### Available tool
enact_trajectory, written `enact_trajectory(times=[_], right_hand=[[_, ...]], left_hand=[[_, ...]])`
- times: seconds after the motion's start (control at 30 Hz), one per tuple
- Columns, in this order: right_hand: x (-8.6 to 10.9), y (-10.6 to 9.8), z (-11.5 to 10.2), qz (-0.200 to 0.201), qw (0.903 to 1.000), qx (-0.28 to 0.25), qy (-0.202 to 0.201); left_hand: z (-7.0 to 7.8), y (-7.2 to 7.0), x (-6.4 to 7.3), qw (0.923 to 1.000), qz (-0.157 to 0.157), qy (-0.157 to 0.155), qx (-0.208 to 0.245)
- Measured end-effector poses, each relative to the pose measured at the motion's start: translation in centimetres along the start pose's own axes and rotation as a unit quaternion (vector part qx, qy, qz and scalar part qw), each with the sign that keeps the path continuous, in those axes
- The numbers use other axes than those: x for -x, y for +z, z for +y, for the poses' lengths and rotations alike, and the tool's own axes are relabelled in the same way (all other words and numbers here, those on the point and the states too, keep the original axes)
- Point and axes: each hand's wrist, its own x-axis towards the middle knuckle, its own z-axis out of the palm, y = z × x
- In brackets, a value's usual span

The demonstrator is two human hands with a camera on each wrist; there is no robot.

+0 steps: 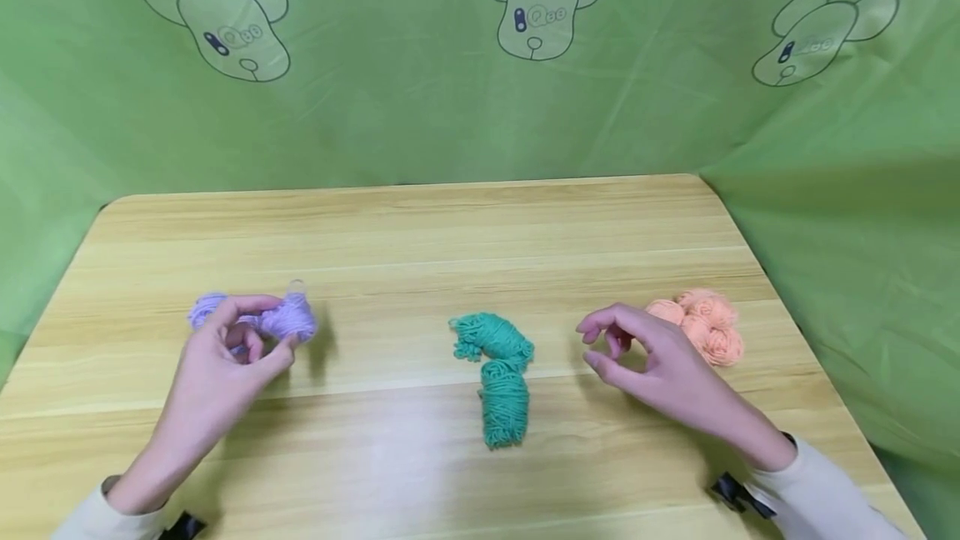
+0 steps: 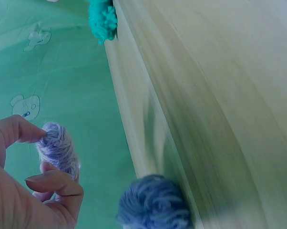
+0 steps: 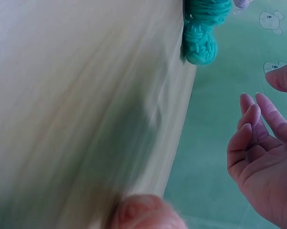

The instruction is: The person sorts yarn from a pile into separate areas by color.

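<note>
Between thumb and index finger, my left hand point(image 1: 217, 373) pinches a small purple yarn skein point(image 1: 291, 317), raised over the table at the left. The left wrist view shows the same purple skein point(image 2: 59, 148) held at its ends. Another purple yarn bundle point(image 1: 207, 307) lies behind that hand, partly hidden by it. My right hand point(image 1: 671, 369) hovers with loosely bent fingers and nothing between them. It is nearest to a cluster of peach yarn balls point(image 1: 708, 323), which it partly overlaps in the head view.
Two green yarn skeins lie at the table's middle: an upright one point(image 1: 505, 407) in front and a slanted one point(image 1: 492, 336) touching it behind. The wooden table point(image 1: 390, 232) ends at a green curtain point(image 1: 405, 107) printed with mouse heads, which also hangs along the sides.
</note>
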Motion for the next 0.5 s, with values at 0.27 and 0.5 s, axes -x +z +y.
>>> enact_trajectory(times=[0.27, 0.5], right_hand=[[-0.3, 1.1, -0.4, -0.017, 0.9998, -0.008, -0.012], [-0.4, 2.0, -0.6, -0.049, 0.9985, -0.005, -0.024]], left_hand=[[-1.0, -1.8, -0.2, 0.9993, 0.035, -0.007, -0.006], [-1.2, -2.8, -0.4, 0.9982, 0.055, -0.021, -0.006]])
